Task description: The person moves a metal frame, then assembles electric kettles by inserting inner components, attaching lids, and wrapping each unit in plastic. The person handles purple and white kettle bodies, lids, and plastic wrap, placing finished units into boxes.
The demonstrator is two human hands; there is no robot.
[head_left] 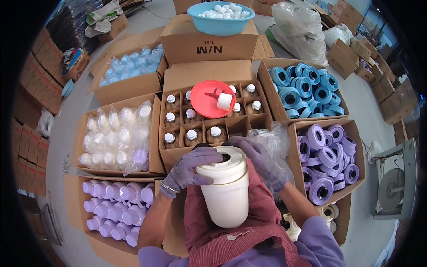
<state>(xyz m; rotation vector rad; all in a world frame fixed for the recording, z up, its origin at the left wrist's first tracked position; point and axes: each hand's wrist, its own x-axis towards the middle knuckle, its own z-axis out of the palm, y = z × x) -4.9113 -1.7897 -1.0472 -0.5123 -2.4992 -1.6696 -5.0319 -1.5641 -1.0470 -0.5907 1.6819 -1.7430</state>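
Note:
A white plastic canister (pixel 225 200) leans slightly in my lap on a dark red apron. On its top sits a white ring-shaped collar (pixel 221 161) with a dark round hole in the middle. My gloved left hand (pixel 189 168) grips the collar's left side, thumb below and fingers over the top. Around the right side of the collar curls my gloved right hand (pixel 262 162), its fingertips on the rim and its palm partly turned from view. Just beyond stands a divided carton (pixel 242 127) of capped bottles (pixel 192 135). A red plate (pixel 207 99) with a small white cup (pixel 224 101) rests across them.
Bagged white parts (pixel 118 133) and lilac canisters (pixel 116 209) fill cartons at left. Cartons at right hold blue rings (pixel 304 86) and purple rings (pixel 327 158). Clear plastic bags (pixel 273 147) lie near my right hand. A blue basin (pixel 220 24) of white pieces stands at the back.

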